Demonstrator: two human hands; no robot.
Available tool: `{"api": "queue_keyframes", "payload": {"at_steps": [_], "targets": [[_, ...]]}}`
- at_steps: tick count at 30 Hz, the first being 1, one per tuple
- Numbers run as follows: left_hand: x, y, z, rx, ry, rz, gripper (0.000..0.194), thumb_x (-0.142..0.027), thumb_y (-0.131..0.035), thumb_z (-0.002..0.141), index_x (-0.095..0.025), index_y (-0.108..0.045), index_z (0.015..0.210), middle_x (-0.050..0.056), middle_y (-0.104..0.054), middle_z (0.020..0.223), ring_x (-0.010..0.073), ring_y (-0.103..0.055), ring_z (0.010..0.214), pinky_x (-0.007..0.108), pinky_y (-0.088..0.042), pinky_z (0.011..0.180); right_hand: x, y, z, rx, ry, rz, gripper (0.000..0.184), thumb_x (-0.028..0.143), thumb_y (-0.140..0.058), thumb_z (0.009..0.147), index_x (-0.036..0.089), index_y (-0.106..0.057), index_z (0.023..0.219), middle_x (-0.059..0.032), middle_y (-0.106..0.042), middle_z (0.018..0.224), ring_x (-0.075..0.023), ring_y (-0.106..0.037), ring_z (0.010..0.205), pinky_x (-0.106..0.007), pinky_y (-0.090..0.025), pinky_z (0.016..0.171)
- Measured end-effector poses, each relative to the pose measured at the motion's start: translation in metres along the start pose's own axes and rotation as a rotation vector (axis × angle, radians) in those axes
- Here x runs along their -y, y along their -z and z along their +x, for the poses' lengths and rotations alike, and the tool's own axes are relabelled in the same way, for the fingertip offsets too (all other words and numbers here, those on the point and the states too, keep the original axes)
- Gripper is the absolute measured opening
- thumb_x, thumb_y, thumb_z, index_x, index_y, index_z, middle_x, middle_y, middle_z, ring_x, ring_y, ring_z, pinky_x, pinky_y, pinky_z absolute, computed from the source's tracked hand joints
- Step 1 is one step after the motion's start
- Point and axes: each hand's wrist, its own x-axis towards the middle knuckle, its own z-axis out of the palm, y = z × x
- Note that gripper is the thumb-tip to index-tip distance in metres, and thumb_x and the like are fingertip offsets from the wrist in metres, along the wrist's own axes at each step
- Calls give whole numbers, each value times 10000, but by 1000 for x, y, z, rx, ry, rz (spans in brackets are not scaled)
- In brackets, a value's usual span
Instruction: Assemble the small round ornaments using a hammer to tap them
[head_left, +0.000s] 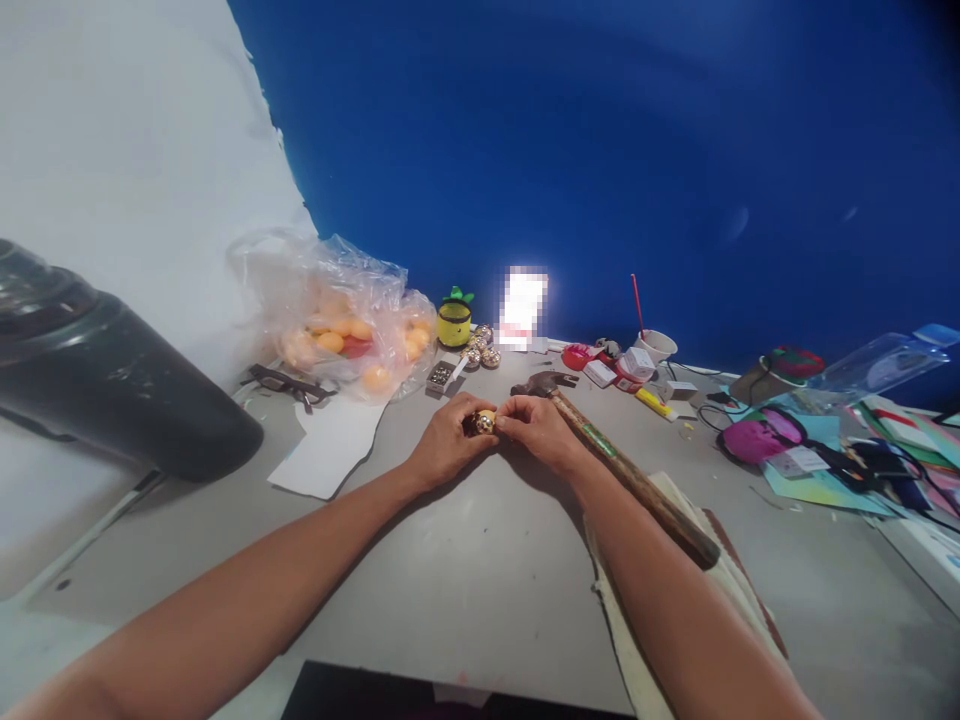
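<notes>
Over the middle of the table, my left hand (450,437) is closed around a small yellow-orange ball (486,421) with shiny metal studs on its surface. The fingertips of my right hand (538,428) are pinched together against the ball's right side; whatever lies between them is too small to make out. Just beyond my hands lies a small open box (440,376) of shiny little pieces. Several finished-looking studded balls (480,350) are grouped behind that box. A claw hammer (600,435) with a wooden handle rests beside and partly under my right forearm.
Plastic bags of orange balls (337,335) and a yellow pot (454,322) stand at the back left. A dark bottle (120,370) leans in at left near white paper (330,455). Cloth (626,640) lies under my right arm; a cup (657,346) and clutter fill the right.
</notes>
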Motion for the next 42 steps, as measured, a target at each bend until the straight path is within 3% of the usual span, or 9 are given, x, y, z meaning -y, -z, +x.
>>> {"api": "queue_keyframes", "payload": {"at_steps": [5, 13, 19, 23, 31, 37, 42], "targets": [[3, 0, 1, -10, -6, 2, 205, -244, -764, 774, -203, -749, 974, 28, -687, 945, 201, -644, 890, 341, -517, 846, 2, -3, -1, -20, 74, -162, 149, 330, -685, 790, 207, -661, 710, 11, -611, 664, -146, -531, 660, -258, -381, 593], [4, -2, -1, -61, 34, -38, 235, -241, -764, 762, -193, -760, 992, 37, -714, 988, 200, -660, 898, 340, -530, 841, -3, -11, -1, -101, 62, -231, 162, 347, -639, 854, 217, -618, 762, 10, -615, 685, -170, -557, 706, -277, -406, 636], [0, -6, -1, -138, 63, -2, 244, -216, -736, 749, -190, -771, 989, 39, -736, 989, 199, -662, 892, 340, -533, 833, 1, -19, -1, -199, 88, -324, 126, 271, -601, 868, 225, -591, 752, 11, -635, 747, -177, -581, 779, -294, -426, 719], [-2, -5, 1, -128, 62, -1, 242, -224, -728, 752, -198, -787, 985, 38, -749, 996, 202, -665, 905, 360, -536, 878, 4, -19, -1, -237, 89, -367, 112, 253, -592, 869, 223, -596, 761, 5, -649, 779, -175, -584, 782, -304, -436, 738], [-1, -5, -1, -134, 10, -49, 250, -236, -748, 753, -216, -793, 998, 31, -737, 997, 192, -662, 889, 336, -548, 835, 5, -22, 0, -141, -78, 59, 199, 382, -692, 808, 209, -607, 762, 23, -596, 674, -116, -535, 521, -242, -472, 436], [0, -8, -4, -186, -13, -44, 297, -238, -749, 780, -207, -771, 1075, 57, -721, 1097, 205, -674, 954, 356, -565, 885, 5, -20, -1, -72, -173, 314, 338, 449, -838, 675, 191, -634, 751, 12, -590, 709, -100, -533, 586, -205, -528, 424], [0, -7, -4, -172, -43, -54, 318, -254, -770, 770, -221, -776, 1086, 62, -723, 1124, 226, -677, 1025, 377, -571, 920, 1, -13, 0, 7, -285, 431, 338, 389, -891, 631, 182, -652, 750, 40, -534, 629, -79, -482, 538, -185, -512, 415]]}}
